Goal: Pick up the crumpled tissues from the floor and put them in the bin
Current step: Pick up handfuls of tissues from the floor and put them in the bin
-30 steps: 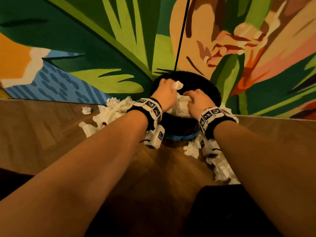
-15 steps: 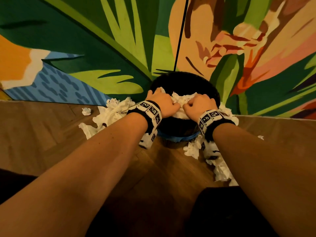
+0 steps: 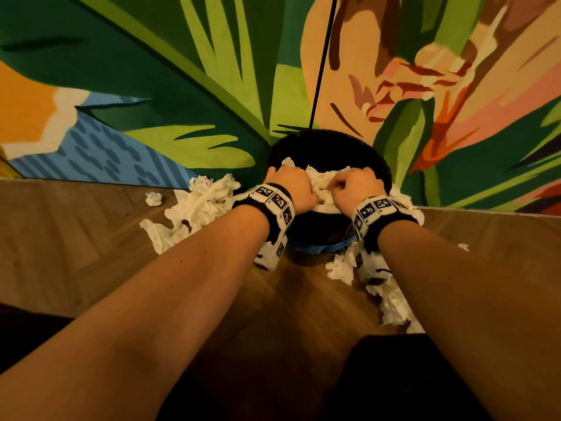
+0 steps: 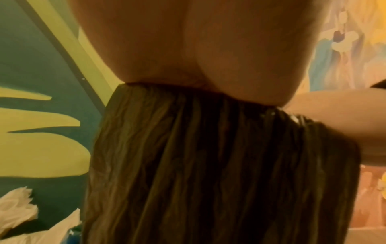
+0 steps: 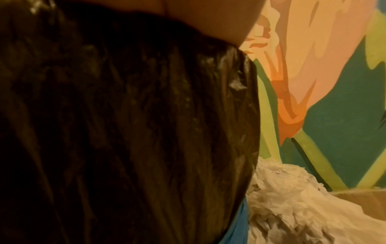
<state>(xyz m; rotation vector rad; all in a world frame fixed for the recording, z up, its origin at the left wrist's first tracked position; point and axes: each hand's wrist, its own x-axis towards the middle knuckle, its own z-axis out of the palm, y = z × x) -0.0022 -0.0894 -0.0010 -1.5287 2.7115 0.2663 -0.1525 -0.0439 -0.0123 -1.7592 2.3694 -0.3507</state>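
Left of the left hand (image 3: 293,189), a loose heap of crumpled tissues (image 3: 194,208) lies on the floor (image 3: 91,247), nearer that hand than the other. Both fists curl down on a white tissue wad (image 3: 322,184) at the mouth of the bin (image 3: 334,147), directly beneath the grip. The right hand (image 3: 353,186) clutches the same wad; more ragged tissues (image 3: 391,302) trail below and right of it, its likely share.

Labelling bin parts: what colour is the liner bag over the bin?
Black, glossy and wrinkled; the liner bag shows best in the right wrist view.
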